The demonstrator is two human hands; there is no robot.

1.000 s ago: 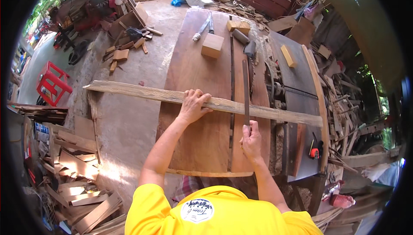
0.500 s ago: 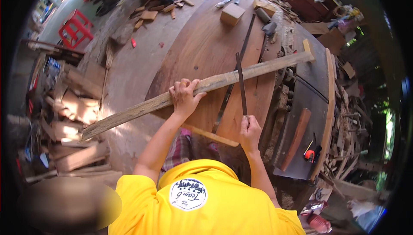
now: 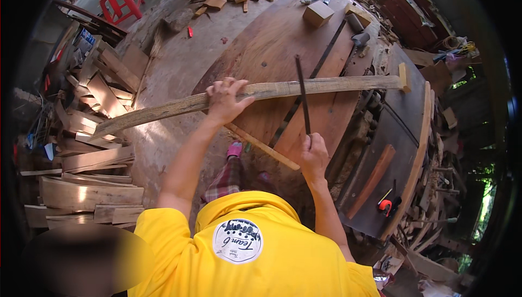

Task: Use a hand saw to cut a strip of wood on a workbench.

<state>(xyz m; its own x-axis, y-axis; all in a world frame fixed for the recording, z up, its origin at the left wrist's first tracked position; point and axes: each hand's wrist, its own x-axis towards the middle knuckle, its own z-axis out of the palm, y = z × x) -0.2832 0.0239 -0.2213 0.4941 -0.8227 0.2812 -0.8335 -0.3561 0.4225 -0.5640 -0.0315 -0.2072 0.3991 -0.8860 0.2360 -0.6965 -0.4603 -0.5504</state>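
A long, weathered wooden beam [image 3: 321, 86] lies slantwise over the brown wooden tabletop [image 3: 244, 47], its left end jutting out past the table edge. My left hand [image 3: 225, 100] is closed over the beam left of its middle, fingers across the top and thumb along the near side. In my right hand [image 3: 314, 155], a slim dark bar [image 3: 302, 88] that looks like a file is gripped by its lower end. It points away from me and crosses over the beam. A short pale wood piece [image 3: 404, 77] sits at the beam's right end.
A wood block [image 3: 318, 14] stands on the far tabletop. On the dark panel [image 3: 375, 158] at right lie a curved reddish wood piece [image 3: 372, 182] and an orange tape measure [image 3: 385, 205]. Stacked offcuts [image 3: 89, 196] fill the left; a red stool [image 3: 122, 1] stands far left.
The beam now lies flatter across the view, its right end lower and its middle farther from me. My left hand has shifted slightly left and away; the dark bar has moved slightly away.
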